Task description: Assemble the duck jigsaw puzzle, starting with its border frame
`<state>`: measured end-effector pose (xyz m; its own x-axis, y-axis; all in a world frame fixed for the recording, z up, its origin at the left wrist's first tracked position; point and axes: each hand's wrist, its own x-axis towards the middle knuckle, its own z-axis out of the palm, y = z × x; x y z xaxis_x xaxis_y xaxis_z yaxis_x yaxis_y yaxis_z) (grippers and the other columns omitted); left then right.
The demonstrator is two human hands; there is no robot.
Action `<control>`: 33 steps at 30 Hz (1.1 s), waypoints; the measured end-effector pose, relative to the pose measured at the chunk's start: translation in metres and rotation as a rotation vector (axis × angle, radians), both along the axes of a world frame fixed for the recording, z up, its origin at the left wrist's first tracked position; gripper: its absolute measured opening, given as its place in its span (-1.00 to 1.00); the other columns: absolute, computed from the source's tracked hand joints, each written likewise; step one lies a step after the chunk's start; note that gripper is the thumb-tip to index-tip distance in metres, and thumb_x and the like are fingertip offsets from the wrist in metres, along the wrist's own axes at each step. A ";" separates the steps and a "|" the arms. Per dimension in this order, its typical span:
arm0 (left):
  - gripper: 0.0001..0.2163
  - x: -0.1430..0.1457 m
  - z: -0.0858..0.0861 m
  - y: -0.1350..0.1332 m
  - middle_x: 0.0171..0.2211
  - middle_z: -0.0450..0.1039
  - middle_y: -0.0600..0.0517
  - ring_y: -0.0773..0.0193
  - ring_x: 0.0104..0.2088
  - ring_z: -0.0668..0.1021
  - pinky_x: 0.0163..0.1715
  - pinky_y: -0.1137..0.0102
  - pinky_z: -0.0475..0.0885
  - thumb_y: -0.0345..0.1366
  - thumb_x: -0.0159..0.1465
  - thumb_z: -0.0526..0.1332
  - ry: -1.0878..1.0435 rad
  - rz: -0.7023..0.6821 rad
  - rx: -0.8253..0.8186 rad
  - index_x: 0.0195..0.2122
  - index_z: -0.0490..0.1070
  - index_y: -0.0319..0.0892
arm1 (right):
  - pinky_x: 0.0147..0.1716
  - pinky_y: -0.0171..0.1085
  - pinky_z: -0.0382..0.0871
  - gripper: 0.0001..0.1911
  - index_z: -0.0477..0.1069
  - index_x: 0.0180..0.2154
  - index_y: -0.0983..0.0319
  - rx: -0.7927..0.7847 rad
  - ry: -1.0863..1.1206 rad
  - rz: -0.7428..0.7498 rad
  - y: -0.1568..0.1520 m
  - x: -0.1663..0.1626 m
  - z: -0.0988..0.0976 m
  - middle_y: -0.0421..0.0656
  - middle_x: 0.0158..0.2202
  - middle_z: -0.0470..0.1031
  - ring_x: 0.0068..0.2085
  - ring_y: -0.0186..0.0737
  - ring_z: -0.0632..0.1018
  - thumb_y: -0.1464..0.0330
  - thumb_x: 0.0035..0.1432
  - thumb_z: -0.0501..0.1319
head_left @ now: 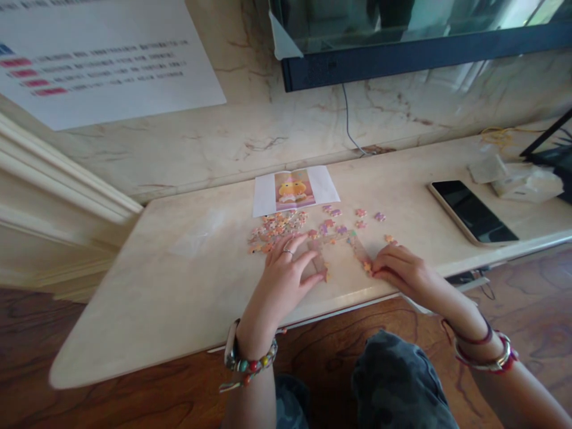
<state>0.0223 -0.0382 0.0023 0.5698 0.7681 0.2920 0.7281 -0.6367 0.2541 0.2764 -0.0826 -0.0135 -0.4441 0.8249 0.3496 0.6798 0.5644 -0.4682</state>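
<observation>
A partly joined jigsaw border lies on the ledge between my hands, showing a left side, a top and a right side. My left hand rests at its left side, fingers apart, with thumb and fingertips touching the border. At the lower right corner, my right hand has thumb and fingers pinched together on an orange puzzle piece. A heap of loose puzzle pieces lies behind my left hand, partly hidden by it. Several pink and purple pieces are scattered above the border.
A creased reference picture of a yellow character lies behind the heap. To the right are a phone and white adapters. A clear plastic bag lies left. A screen hangs above; the ledge's front edge is close.
</observation>
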 end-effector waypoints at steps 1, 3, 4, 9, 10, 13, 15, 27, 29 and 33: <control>-0.75 0.000 0.001 0.000 0.07 0.22 -0.05 0.06 0.12 0.21 0.10 0.08 0.16 -0.24 0.11 0.25 -0.001 0.001 -0.003 -0.18 0.40 -0.13 | -0.22 -0.22 0.30 -0.85 0.35 -0.36 0.24 0.000 0.010 -0.011 -0.002 0.000 -0.001 -0.10 -0.37 0.40 -0.30 -0.26 0.42 0.40 0.19 0.03; -0.75 0.001 0.001 -0.001 0.07 0.22 -0.04 0.06 0.12 0.21 0.09 0.07 0.16 -0.24 0.11 0.24 -0.009 0.002 -0.006 -0.17 0.39 -0.12 | -0.23 -0.22 0.31 -0.86 0.35 -0.34 0.23 -0.003 0.025 -0.020 -0.005 -0.001 -0.003 -0.10 -0.36 0.41 -0.30 -0.27 0.43 0.41 0.19 0.03; -0.75 0.002 0.002 -0.001 0.07 0.22 -0.04 0.06 0.12 0.21 0.09 0.06 0.16 -0.25 0.11 0.24 -0.012 0.002 -0.007 -0.17 0.39 -0.12 | -0.23 -0.22 0.31 -0.86 0.35 -0.34 0.23 -0.004 0.031 -0.021 -0.006 -0.001 -0.004 -0.10 -0.35 0.41 -0.29 -0.27 0.43 0.41 0.19 0.03; -0.74 0.004 0.000 -0.003 0.08 0.21 -0.04 0.06 0.13 0.20 0.09 0.06 0.16 -0.28 0.09 0.27 -0.007 -0.002 -0.006 -0.17 0.39 -0.11 | -0.25 -0.23 0.33 -0.86 0.36 -0.34 0.23 -0.011 0.051 -0.018 -0.012 0.001 -0.003 -0.10 -0.35 0.41 -0.29 -0.26 0.44 0.41 0.18 0.03; -0.74 0.004 0.000 -0.003 0.07 0.22 -0.04 0.05 0.13 0.20 0.09 0.05 0.17 -0.28 0.08 0.27 -0.004 0.000 -0.010 -0.17 0.39 -0.12 | -0.25 -0.24 0.34 -0.85 0.36 -0.34 0.22 -0.018 0.054 -0.014 -0.012 0.002 -0.002 -0.10 -0.35 0.41 -0.29 -0.26 0.44 0.41 0.18 0.03; -0.74 0.005 0.000 -0.002 0.06 0.23 -0.06 0.04 0.12 0.21 0.08 0.05 0.17 -0.28 0.09 0.27 0.000 0.007 -0.018 -0.17 0.39 -0.12 | -0.27 -0.26 0.36 -0.83 0.38 -0.34 0.22 -0.041 0.058 0.005 -0.012 0.007 0.001 -0.10 -0.36 0.41 -0.30 -0.27 0.45 0.40 0.19 0.02; -0.74 0.005 0.000 -0.002 0.06 0.23 -0.06 0.05 0.11 0.22 0.08 0.04 0.18 -0.27 0.09 0.27 -0.003 0.009 -0.012 -0.17 0.40 -0.12 | -0.26 -0.27 0.37 -0.82 0.39 -0.32 0.22 -0.048 0.045 0.027 -0.011 0.009 0.000 -0.10 -0.34 0.41 -0.29 -0.27 0.45 0.40 0.19 0.01; -0.73 0.004 0.002 -0.003 0.06 0.23 -0.06 0.05 0.12 0.22 0.08 0.06 0.18 -0.26 0.10 0.25 0.022 0.030 -0.005 -0.15 0.38 -0.12 | -0.27 -0.22 0.36 -0.84 0.37 -0.28 0.26 0.032 0.062 -0.137 -0.018 -0.002 -0.005 -0.07 -0.34 0.37 -0.28 -0.22 0.43 0.32 0.09 0.17; -0.74 0.005 0.002 -0.004 0.07 0.22 -0.07 0.05 0.12 0.21 0.08 0.06 0.18 -0.26 0.10 0.25 0.029 0.032 -0.009 -0.15 0.39 -0.12 | -0.29 -0.23 0.36 -0.88 0.37 -0.31 0.25 0.007 0.052 -0.120 -0.019 -0.003 -0.002 -0.08 -0.36 0.37 -0.30 -0.23 0.42 0.35 0.13 0.12; -0.73 0.005 0.003 -0.004 0.07 0.22 -0.07 0.04 0.12 0.21 0.08 0.06 0.17 -0.26 0.10 0.25 0.033 0.035 -0.010 -0.15 0.39 -0.12 | -0.29 -0.25 0.36 -0.88 0.37 -0.30 0.24 -0.041 0.047 -0.055 -0.016 0.000 0.003 -0.09 -0.36 0.38 -0.31 -0.26 0.42 0.37 0.16 0.08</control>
